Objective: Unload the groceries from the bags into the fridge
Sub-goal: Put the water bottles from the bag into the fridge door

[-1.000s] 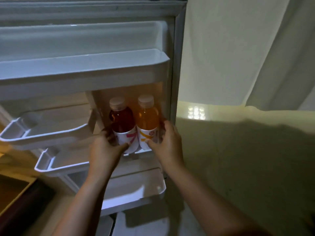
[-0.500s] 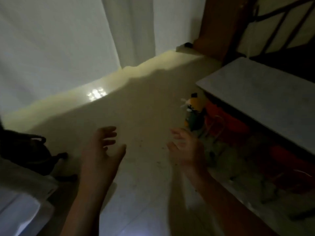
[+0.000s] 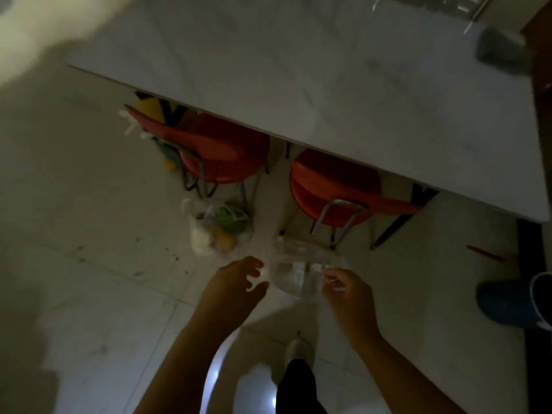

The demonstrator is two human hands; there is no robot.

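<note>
Bags on floor; hands hover, seemingly empty.

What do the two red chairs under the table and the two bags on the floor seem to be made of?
Red chairs: seats look like moulded plastic, smooth and matte; legs look like bent metal tube, shiny grey. Clear bag: thin transparent plastic film, floor visible through it. Bag with produce: thin, whitish, translucent plastic, with green and yellow contents showing through.

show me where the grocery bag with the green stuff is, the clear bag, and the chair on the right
Grocery bag (image 3: 219, 228), head view, on its bulging middle, over the green and yellow contents.
Clear bag (image 3: 298, 273), head view, on its crumpled see-through side between the hands.
Right chair (image 3: 328, 183), head view, on the red seat.
</note>
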